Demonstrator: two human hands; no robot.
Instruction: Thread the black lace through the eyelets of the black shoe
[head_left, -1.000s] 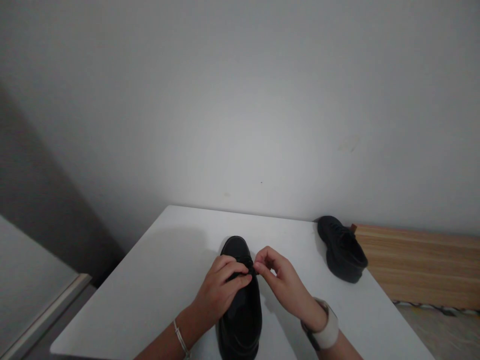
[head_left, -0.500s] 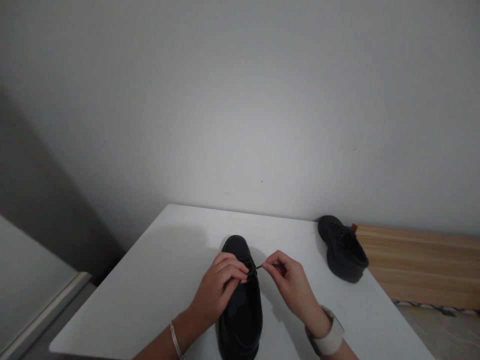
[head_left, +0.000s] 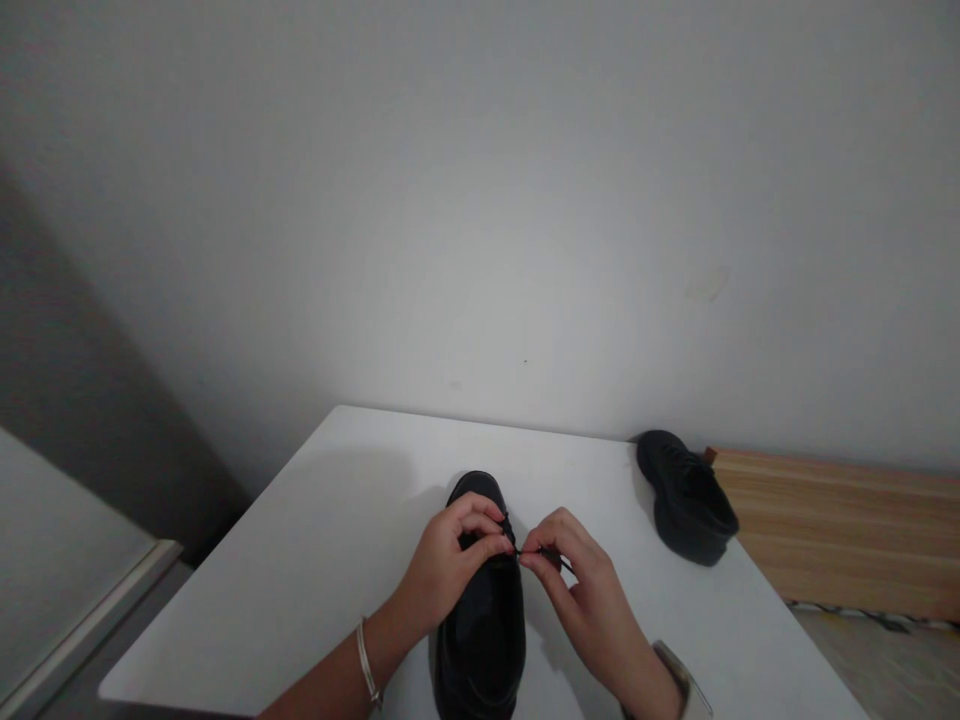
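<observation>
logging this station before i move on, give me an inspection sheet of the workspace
surface: white table, bare around the shoes
job's things: black shoe toe away, its lace pinched
clutter: second black shoe at the table's far right corner
grippers: left hand and right hand both pinching at the lace
cables: nothing seen
surroundings: plain wall, wooden board to the right

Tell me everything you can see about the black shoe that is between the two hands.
The black shoe looks like smooth, slightly glossy leather, with a rounded toe pointing away toward the wall and its opening toward the person. It stands upright on the white table, near the front edge. The left hand rests over its lacing area, and the right hand pinches a thin black lace beside it. The heel is cut off by the picture's edge.
</observation>
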